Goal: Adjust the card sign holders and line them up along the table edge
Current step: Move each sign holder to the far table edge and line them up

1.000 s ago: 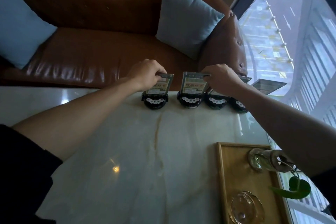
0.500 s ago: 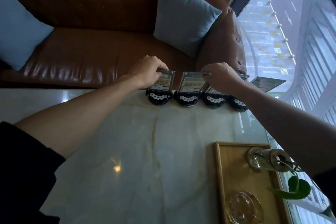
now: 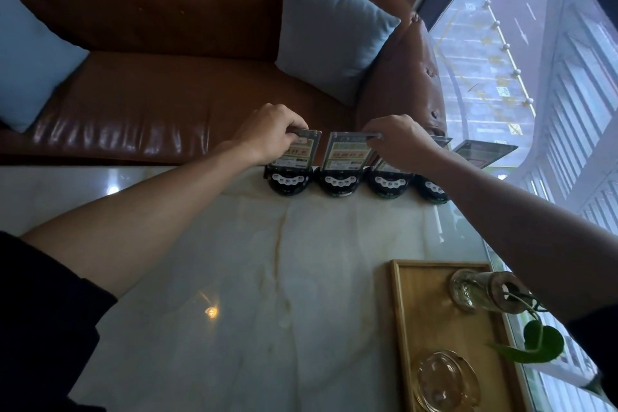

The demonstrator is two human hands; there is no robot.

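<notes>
Several card sign holders with round black bases stand side by side along the far edge of the marble table [image 3: 234, 278]. My left hand [image 3: 267, 132] pinches the top of the leftmost card sign holder [image 3: 290, 174]. My right hand [image 3: 398, 139] grips the top edge of the second card sign holder [image 3: 344, 160]. A third holder [image 3: 389, 184] sits partly behind my right wrist. The fourth holder [image 3: 431, 191] stands at the right end, its clear card [image 3: 485, 150] tilted back towards the window.
A brown leather sofa [image 3: 167, 94] with light blue cushions [image 3: 331, 30] runs behind the table edge. A wooden tray [image 3: 428, 328] at the near right carries a glass bottle with a plant [image 3: 481, 291] and a glass dish [image 3: 444, 381]. A window [image 3: 535, 60] is on the right.
The leftmost holder has slid right, closing the gap to the second one. Both hands keep their grips on the card tops.
</notes>
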